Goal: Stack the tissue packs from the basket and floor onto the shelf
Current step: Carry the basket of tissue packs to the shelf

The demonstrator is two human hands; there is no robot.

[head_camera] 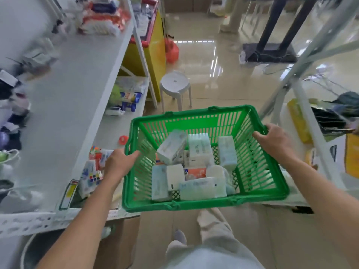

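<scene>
- Tissue packs (191, 164) lie jumbled in the green basket (206, 205), held in the aisle beside the white shelf (77, 94).
- Left hand (118, 164) and right hand (275, 139) have fingers (259, 135) wrapped over opposite rims.
- Keep it level; set it down near the shelf before unloading.

No legible text on any pack.

Small shop: goods on white shelves (73, 98), green shopping basket (194, 121).

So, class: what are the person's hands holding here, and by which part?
Both hands hold the green basket of tissue packs: the left hand grips its left rim, the right hand its right rim.
</scene>
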